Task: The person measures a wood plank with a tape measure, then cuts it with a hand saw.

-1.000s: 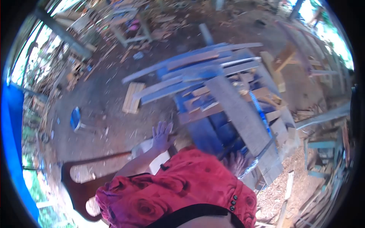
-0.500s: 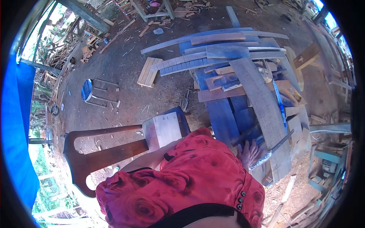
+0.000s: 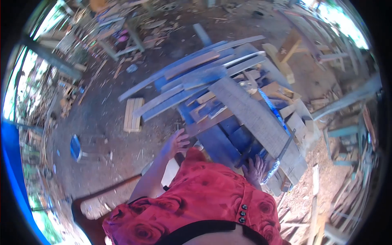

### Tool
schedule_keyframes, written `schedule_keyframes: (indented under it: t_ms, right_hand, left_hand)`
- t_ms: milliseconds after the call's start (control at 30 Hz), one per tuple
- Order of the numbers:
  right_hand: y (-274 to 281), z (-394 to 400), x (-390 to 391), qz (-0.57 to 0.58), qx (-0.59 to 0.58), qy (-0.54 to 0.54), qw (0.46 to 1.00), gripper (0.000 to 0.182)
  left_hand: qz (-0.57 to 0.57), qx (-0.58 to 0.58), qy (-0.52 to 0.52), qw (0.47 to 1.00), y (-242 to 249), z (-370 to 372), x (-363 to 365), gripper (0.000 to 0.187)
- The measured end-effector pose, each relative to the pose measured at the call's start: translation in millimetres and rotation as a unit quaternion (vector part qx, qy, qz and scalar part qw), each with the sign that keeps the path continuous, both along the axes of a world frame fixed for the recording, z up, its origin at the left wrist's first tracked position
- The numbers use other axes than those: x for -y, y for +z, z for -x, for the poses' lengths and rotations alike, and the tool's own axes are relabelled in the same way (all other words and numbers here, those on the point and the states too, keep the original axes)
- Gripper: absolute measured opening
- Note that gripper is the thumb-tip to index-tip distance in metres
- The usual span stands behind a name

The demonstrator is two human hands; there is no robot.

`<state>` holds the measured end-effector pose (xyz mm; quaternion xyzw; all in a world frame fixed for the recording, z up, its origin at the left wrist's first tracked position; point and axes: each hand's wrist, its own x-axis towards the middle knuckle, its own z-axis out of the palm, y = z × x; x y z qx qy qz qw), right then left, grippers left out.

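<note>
My left hand (image 3: 178, 141) is raised beside the near left corner of the workbench (image 3: 222, 141), its fingers apart and nothing in it. Near the bench's front edge, my right hand (image 3: 255, 168) rests with fingers spread, holding nothing. A crumpled shiny wrapper (image 3: 271, 171) lies just right of that hand. Across the bench runs a long grey plank (image 3: 255, 122), with a dark thin bar (image 3: 287, 145) on its near end. A blue strip (image 3: 272, 107) lies beside the plank. More boards (image 3: 192, 65) are stacked on the far side.
A wooden chair (image 3: 98, 194) stands close on my left, partly behind my arm. Further left is a round blue stool (image 3: 75, 148). A slatted wood piece (image 3: 134, 115) lies on the ground. Green machinery (image 3: 345, 143) and long timber pieces (image 3: 351, 196) are at the right.
The view has turned, so the bench appears tilted and further left. My left hand, hidden before, now shows raised with its fingers apart. My right hand remains by the bench's front edge.
</note>
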<state>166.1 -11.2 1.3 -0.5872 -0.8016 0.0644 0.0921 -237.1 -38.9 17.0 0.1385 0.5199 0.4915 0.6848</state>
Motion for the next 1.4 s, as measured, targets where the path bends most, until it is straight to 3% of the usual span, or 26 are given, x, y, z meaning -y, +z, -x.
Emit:
schedule_keyframes:
  t_ms: [67,133,200,233,300,333,400,433,467,533,700,800,1000,1267,1400]
  right_hand:
    - [6.7,3.4,-0.3,0.036,-0.011,0.003,0.999,0.053]
    - [6.8,3.2,-1.8,0.044,-0.023,-0.04,0.998,0.054]
    - [9.6,12.7,-4.4,0.053,-0.037,-0.075,0.995,0.056]
    - [13.4,19.7,-6.5,0.059,-0.04,-0.092,0.993,0.058]
    - [15.7,31.1,-9.0,0.061,-0.037,-0.123,0.99,0.06]
    - [10.8,37.4,-11.3,0.048,-0.041,-0.147,0.987,0.061]
    - [11.4,46.0,-14.6,0.03,-0.042,-0.178,0.983,0.062]
    - [15.6,50.5,-16.2,0.041,-0.038,-0.193,0.98,0.063]
    - [17.0,55.1,-18.8,0.052,-0.036,-0.207,0.976,0.064]
    - [10.2,55.2,-16.8,0.037,-0.026,-0.208,0.977,0.065]
    - [16.5,64.6,-20.0,0.036,-0.01,-0.23,0.972,0.067]
    - [22.1,69.9,-23.3,0.043,-0.003,-0.242,0.969,0.068]
    - [23.7,70.8,-27.3,0.05,-0.003,-0.246,0.968,0.069]
    - [17.5,62.3,-23.7,0.06,-0.004,-0.226,0.972,0.075]
    - [15.9,55.8,-22.9,0.072,-0.017,-0.219,0.973,0.077]
  left_hand:
    - [-0.018,-0.054,-0.027,0.998,4.9,12.9,-34.5,0.061]
    - [-0.043,-0.277,-0.026,0.96,32.1,18.9,-69.4,0.049]
    - [-0.145,-0.374,0.028,0.916,36.8,29.2,-94.9,0.041]
    - [-0.16,-0.367,0.005,0.916,42.5,37.7,-109.1,0.041]
    - [-0.277,-0.661,-0.011,0.698,49.2,53.0,-134.1,0.048]
    - [-0.29,-0.652,-0.018,0.7,45.6,59.8,-145.7,0.048]
    - [-0.264,-0.741,-0.078,0.613,38.4,70.7,-163.8,0.058]
    - [-0.207,-0.735,-0.139,0.631,37.7,75.1,-170.6,0.071]
    - [-0.214,-0.734,-0.14,0.629,37.9,76.9,-177.1,0.071]
    - [-0.114,-0.753,-0.239,0.603,49.1,74.3,-185.6,0.079]
    - [-0.129,-0.717,-0.333,0.598,19.9,83.6,-204.1,0.099]
    - [-0.135,-0.729,-0.336,0.581,20.8,82.3,-208.8,0.1]
    - [-0.127,-0.696,-0.356,0.61,38.2,82.7,-224.0,0.099]
    - [-0.106,-0.733,-0.356,0.571,7.8,77.4,-217.9,0.099]
    - [-0.083,-0.719,-0.362,0.588,31.5,70.2,-218.4,0.102]
